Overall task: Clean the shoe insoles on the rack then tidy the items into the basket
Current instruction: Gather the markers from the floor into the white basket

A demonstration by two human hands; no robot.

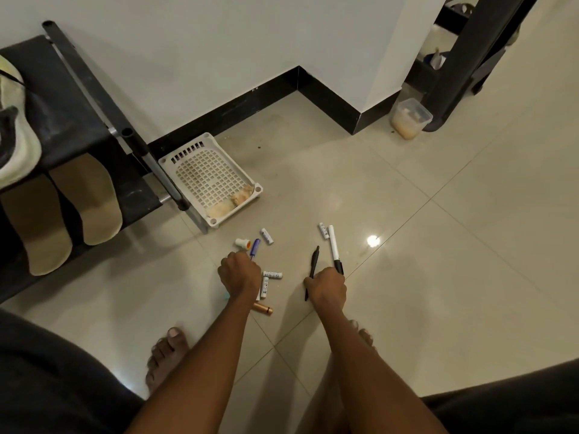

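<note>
Sneaker (pixel 14 126) cropped (left edge)

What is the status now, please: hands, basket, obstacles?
Left hand grips blue pen; right hand grips marker. White basket holds only cloths. Batteries still on floor.
</note>
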